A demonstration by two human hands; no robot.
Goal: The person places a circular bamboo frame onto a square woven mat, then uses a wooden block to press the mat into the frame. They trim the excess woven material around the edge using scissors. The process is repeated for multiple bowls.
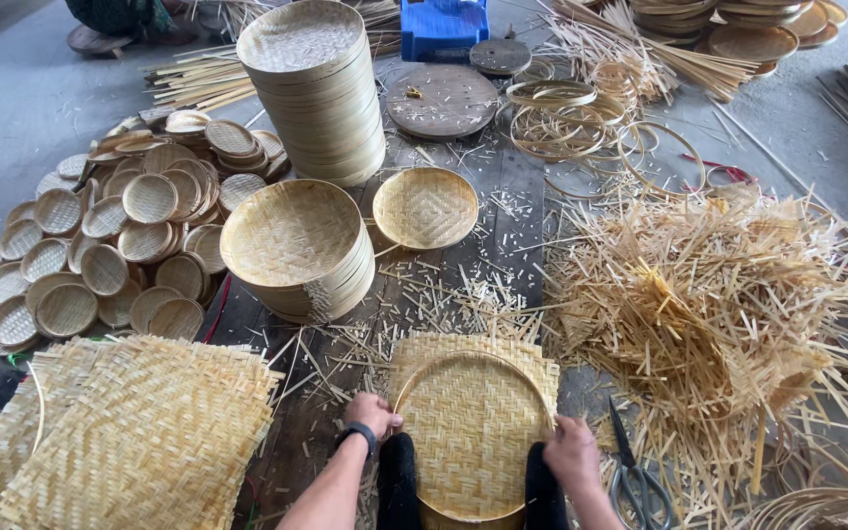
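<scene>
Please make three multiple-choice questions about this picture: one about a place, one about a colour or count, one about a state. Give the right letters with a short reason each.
1. Where do the grey-handled scissors lie?
A. on the tall stack of trays
B. on the floor, right of the right hand
C. on the blue plastic stool

2. What colour is the plastic stool at the top?
A. blue
B. red
C. green

3. How is the round woven bamboo tray with square mat edges held?
A. left hand only
B. lying untouched
C. both hands at its rim

Answers:
1 B: the scissors lie among straw offcuts beside the right hand.
2 A: the stool is plainly blue.
3 C: the left hand presses the left rim and the right hand the right rim.
</scene>
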